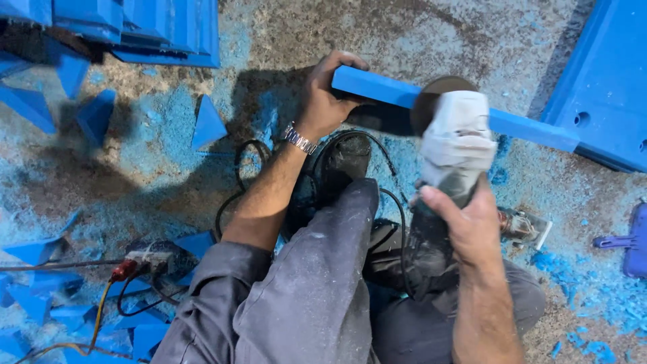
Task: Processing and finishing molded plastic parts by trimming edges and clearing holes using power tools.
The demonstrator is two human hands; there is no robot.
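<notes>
Nearest the camera, the person's grey trouser leg (317,283) filled the lower middle of the view, knee drawn up. To its left, on the floor (168,182), lay a power strip (149,257) with a red plug and an orange cable, among blue offcuts (34,251).

The right hand (465,219) was clamped around the body of an angle grinder (445,175), whose head was wrapped in a dirty white cloth. The grinder's dark disc (431,94) stood against the blue plastic bar (458,111), roughly at the bar's middle; whether the disc was actually biting into it could not be made out, since the cloth hid the contact. A black cable (387,162) looped on the floor between the two arms.

The left hand (323,101), with a metal watch (298,139) on the wrist, was closed on the left end of the bar, fingers curled over its top edge. The bar ran from that hand down to the right, held above the floor.

Blue dust and shavings (593,283) covered the ground. Triangular blue pieces (207,125) lay to the left, and a blue handled tool (623,241) sat at the right edge. Farther off, stacked blue panels (155,30) lay top left and a large blue panel (606,81) with holes top right.
</notes>
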